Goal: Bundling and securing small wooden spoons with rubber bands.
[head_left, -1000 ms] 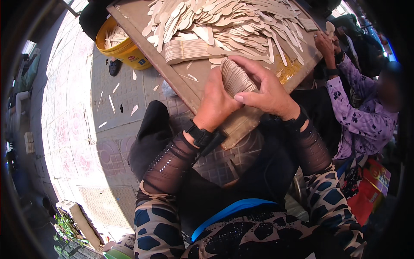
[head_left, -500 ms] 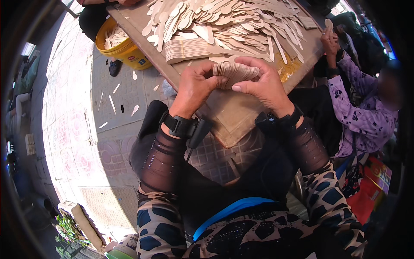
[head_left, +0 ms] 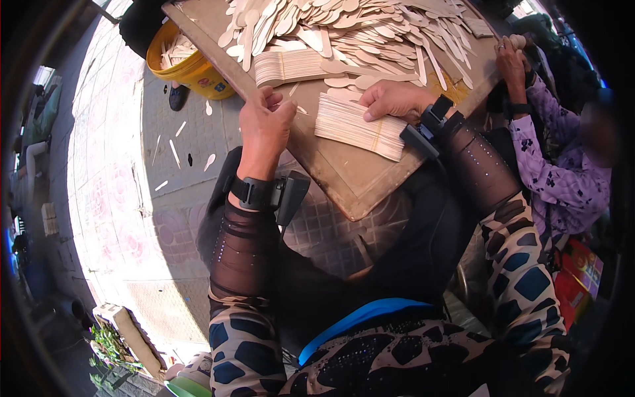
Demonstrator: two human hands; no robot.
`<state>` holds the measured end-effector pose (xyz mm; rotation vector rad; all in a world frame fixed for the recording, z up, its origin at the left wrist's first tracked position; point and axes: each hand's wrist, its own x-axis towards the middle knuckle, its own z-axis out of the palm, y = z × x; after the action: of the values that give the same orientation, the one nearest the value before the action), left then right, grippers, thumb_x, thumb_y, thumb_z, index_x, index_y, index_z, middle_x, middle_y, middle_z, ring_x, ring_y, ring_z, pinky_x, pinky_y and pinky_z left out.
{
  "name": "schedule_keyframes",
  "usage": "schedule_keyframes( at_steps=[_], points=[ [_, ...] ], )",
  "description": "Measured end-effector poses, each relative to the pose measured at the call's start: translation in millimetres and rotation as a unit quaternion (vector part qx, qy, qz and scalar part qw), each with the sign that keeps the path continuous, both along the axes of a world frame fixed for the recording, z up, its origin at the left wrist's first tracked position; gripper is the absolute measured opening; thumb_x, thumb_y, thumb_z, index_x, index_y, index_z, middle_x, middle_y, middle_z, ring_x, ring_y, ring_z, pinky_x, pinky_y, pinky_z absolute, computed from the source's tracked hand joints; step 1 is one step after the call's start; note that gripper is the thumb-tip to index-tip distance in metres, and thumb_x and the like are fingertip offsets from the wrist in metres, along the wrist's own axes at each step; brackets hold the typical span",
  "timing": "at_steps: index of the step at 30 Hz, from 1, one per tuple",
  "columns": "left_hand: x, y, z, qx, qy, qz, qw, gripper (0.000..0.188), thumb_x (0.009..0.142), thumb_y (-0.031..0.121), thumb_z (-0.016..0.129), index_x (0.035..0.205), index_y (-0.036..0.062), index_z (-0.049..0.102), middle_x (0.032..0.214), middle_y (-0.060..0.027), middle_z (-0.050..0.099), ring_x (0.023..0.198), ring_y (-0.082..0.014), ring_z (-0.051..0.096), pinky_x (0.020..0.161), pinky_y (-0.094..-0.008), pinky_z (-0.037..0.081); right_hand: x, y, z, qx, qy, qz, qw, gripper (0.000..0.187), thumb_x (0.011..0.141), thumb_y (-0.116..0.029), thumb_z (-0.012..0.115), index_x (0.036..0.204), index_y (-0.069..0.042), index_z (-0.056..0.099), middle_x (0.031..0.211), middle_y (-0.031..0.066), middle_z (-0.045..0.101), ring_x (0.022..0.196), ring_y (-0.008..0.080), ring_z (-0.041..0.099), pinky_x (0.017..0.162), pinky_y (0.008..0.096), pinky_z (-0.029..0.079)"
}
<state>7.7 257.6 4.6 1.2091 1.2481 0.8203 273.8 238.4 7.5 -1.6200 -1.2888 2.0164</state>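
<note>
A neat stack of wooden spoons (head_left: 350,124), seen edge-on, lies slanted at the near part of the table. My right hand (head_left: 395,99) grips its upper right side, thumb on top, the other fingers partly hidden. A thin yellowish line crosses the stack near its right end. Off the table's left edge, apart from the stack, my left hand (head_left: 266,122) is raised with its fingers curled together; whatever it may pinch is too small to make out. Just beyond sits another spoon bundle (head_left: 297,66) with a thin band around it.
Loose wooden spoons (head_left: 357,33) are heaped across the far side of the brown table (head_left: 344,188). A yellow bucket (head_left: 205,76) holding spoons stands left of it, with dropped spoons on the pavement. At right, a person in a purple sleeve (head_left: 552,142) holds spoons.
My hands have parted: the left moved left off the stack, the right moved right. The fanned spoons now lie as a slanted stack under my right hand.
</note>
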Motion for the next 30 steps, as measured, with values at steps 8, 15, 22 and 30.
schedule_keyframes(
  at_steps=[8,15,22,30],
  points=[
    [-20.1,0.5,-9.8,0.254,0.16,-0.109,0.948,0.065,0.073,0.013,0.074,0.127,-0.0073,0.046,0.119,-0.0186,0.06,0.108,-0.0278,0.059,0.092,-0.0325,0.045,-54.5,-27.8,30.8,0.345,-0.385,0.203,0.832,0.063,0.071,-0.027,0.075,0.117,0.01,0.052,0.109,0.0199,0.061,0.1,0.0337,0.057,0.087,0.039,0.045],
    [-5.9,-16.7,-12.9,0.304,0.298,-0.252,0.869,0.105,0.052,0.034,0.088,0.134,-0.0072,0.036,0.138,-0.0266,0.04,0.13,-0.0388,0.037,0.108,-0.0452,0.031,-66.0,-67.5,-10.9,0.465,-0.448,0.196,0.738,0.074,0.082,-0.022,0.064,0.141,0.006,0.028,0.145,0.0264,0.029,0.137,0.0398,0.026,0.113,0.0468,0.022],
    [18.0,-31.8,-19.1,0.364,0.404,-0.255,0.8,0.113,0.053,0.046,0.084,0.139,-0.0048,0.03,0.145,-0.0227,0.033,0.137,-0.0386,0.028,0.11,-0.054,0.023,-62.0,-64.8,-13.8,0.489,-0.447,0.238,0.71,0.096,0.077,-0.053,0.065,0.141,0.006,0.026,0.146,0.0256,0.028,0.14,0.0378,0.022,0.113,0.0503,0.019],
    [31.5,-31.4,-15.4,0.37,0.42,-0.291,0.776,0.113,0.057,0.054,0.078,0.138,-0.0069,0.03,0.145,-0.0233,0.033,0.136,-0.0376,0.03,0.11,-0.0532,0.024,-22.6,-63.2,33.2,0.411,-0.478,0.215,0.746,0.105,0.068,-0.049,0.075,0.14,0.007,0.026,0.147,0.028,0.026,0.14,0.0389,0.019,0.114,0.0514,0.016]
  ],
)
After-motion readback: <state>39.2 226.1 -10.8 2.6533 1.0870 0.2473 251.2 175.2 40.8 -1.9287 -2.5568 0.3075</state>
